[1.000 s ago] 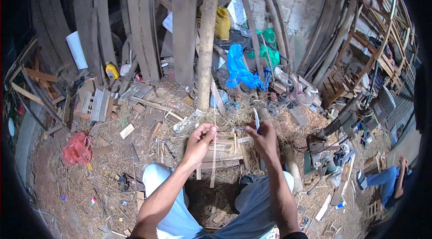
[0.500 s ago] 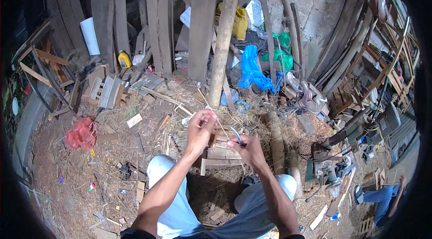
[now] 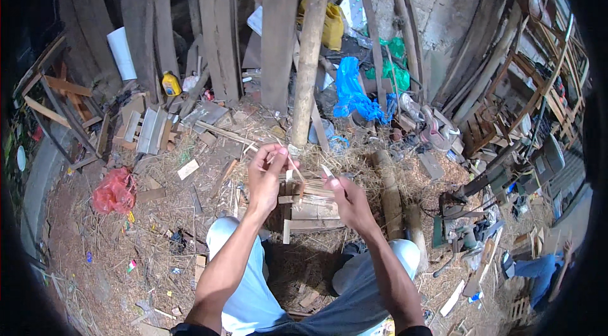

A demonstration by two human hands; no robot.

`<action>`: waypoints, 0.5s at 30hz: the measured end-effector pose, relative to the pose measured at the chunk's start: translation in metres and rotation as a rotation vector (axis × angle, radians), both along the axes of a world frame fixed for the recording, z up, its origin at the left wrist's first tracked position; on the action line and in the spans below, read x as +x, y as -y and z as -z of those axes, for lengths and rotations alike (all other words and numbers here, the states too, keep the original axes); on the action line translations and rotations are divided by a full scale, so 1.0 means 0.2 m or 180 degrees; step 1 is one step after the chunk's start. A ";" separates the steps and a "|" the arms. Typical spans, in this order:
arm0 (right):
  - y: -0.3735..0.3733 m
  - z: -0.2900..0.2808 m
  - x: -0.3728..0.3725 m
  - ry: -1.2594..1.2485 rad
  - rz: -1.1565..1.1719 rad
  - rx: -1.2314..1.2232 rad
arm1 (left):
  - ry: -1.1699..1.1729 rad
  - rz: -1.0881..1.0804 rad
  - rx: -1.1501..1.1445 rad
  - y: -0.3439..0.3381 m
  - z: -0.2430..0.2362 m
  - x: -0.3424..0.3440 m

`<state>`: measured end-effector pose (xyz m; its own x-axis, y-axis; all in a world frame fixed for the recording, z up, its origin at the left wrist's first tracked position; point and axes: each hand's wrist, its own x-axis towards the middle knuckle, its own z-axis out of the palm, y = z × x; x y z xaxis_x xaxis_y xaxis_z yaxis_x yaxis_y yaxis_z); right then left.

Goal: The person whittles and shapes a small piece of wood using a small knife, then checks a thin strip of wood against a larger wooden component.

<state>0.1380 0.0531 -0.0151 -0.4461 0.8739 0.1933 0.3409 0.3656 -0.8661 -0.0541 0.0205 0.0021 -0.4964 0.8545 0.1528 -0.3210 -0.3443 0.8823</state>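
Note:
My left hand (image 3: 269, 174) is raised in front of me, its fingers pinched on a thin bamboo strip (image 3: 294, 170) that runs down toward my right hand. My right hand (image 3: 349, 200) is closed around a small knife (image 3: 327, 171), whose pale blade points up and left toward the strip. Just beyond both hands a low stack of split bamboo pieces (image 3: 311, 204) lies on the straw-covered ground between my knees.
An upright wooden pole (image 3: 310, 51) stands right behind the stack. Planks lean on the wall at the back left. A blue plastic bag (image 3: 351, 92), a yellow jug (image 3: 332, 25), a red bag (image 3: 114, 191) and a log (image 3: 389, 187) lie around. Wooden frames stand at right.
My right hand has come down and in toward the left hand with the knife. My left hand has lifted slightly, still pinching the strip. The view has shifted a little.

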 end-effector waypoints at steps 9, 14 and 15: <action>0.02 -0.14 0.01 -0.1471 -0.0247 -0.1150 | -0.1079 0.1042 -0.0321 0.08 0.04 0.23; -0.01 -0.14 0.07 -0.1707 -0.0100 -0.1396 | -0.1298 0.1186 -0.0434 0.10 0.01 0.26; -0.02 -0.13 0.07 -0.1693 -0.0061 -0.1407 | -0.1327 0.1142 -0.0430 0.10 0.02 0.26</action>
